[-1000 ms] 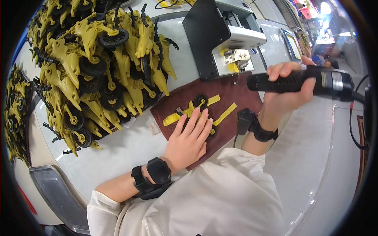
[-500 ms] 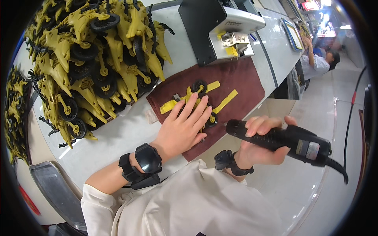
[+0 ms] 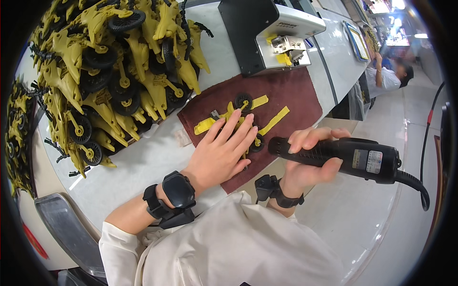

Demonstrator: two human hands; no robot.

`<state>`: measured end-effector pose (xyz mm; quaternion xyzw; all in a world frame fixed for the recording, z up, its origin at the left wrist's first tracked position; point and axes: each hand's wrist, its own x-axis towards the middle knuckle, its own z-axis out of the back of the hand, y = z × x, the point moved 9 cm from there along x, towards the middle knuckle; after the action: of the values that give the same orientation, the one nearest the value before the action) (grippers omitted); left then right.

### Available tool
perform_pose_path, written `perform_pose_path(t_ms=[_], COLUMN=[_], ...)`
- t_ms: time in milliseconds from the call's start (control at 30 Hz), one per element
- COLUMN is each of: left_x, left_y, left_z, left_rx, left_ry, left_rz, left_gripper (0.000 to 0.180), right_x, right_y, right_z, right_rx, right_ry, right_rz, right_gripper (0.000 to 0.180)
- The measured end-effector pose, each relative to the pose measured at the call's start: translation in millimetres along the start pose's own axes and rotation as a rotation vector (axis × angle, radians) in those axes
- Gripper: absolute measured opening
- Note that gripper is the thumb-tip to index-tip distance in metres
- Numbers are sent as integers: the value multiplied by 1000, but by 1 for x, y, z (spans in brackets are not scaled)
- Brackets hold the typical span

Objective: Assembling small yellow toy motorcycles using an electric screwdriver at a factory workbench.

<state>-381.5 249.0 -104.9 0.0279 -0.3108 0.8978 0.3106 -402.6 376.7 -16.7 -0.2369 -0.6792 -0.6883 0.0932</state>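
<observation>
Head view: left hand [image 3: 220, 155] spread flat, pressing a yellow plastic wheeled toy part [image 3: 238, 114] onto a maroon cloth mat [image 3: 296, 93]. Right hand [image 3: 310, 159] clenched around a black corded electric screwdriver [image 3: 343, 157], beside the white worktop [image 3: 143, 167].

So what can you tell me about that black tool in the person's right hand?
The black handheld electric screwdriver is a long, chunky cylinder of what looks like ribbed plastic, with a small label near its rear end. A black cord leaves that end and curves up to the right. It lies nearly level, nose pointing left toward the yellow plastic toy piece on the dark red cloth mat. The right hand wraps around its front half; whether its tip touches the piece cannot be told.
</observation>
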Motion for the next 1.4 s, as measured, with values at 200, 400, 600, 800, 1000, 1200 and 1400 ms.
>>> perform_pose_path(t_ms=[200, 400, 600, 800, 1000, 1200, 1400], left_x=[0, 0, 0, -2, 0, -4, -4], left_y=[1, -2, -1, 6, 5, 3, 3], left_z=[-3, -1, -1, 4, 8, 5, 5], left_rx=[25, 48, -1, -32, -45, -61, -56], left_ry=[4, 19, 13, -54, -50, -63, -61], left_rz=[4, -14, -6, -16, -11, -19, -21], left_gripper=[68, 66, 67, 65, 66, 67, 66], right_x=[-4, 98, 150, 51, -24, -22, -21], right_y=[7, 42, 4, 23, 41, 47, 23], right_z=[-18, -15, -37, -33, -28, -25, -40], right_rx=[233, 325, 3, 313, 321, 354, 368], right_ry=[184, 163, 76, 339, 329, 315, 349], right_rz=[75, 136, 225, 31, 165, 178, 112], right_gripper=[61, 53, 35, 55, 77, 73, 69])
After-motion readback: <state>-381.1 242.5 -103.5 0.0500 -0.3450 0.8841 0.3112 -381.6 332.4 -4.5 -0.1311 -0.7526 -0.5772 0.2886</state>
